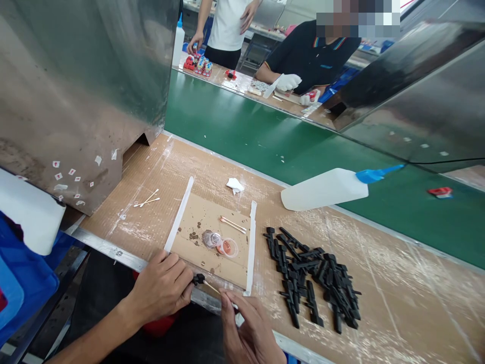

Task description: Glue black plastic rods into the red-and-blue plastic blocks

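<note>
- Black toy-gun-shaped part (198, 279), in the head view: held just above the table's near edge, one end sticking out from the left hand (168, 280). That hand's fingers are curled closed around it, hiding the rest.
- The right hand (250, 323) pinches a thin pale stick (212, 287) between thumb and forefinger. The stick points at the part; it looks like a cotton swab, but whether its tip touches, I cannot tell.
- Just beyond the hands, a taped-down cardboard sheet (237, 273) bears dark spots, a small clear cup (229, 247) with orange-red contents and two stained swabs (233, 224).
- To the right lies a loose pile of similar black parts (329, 283); behind it, a white bottle (322, 191) with a blue nozzle rests on its side.
- As a judgement, good work here calls for a steady left grip, a light right pinch and small, controlled strokes, keeping fingertips off any wet surface.
</note>
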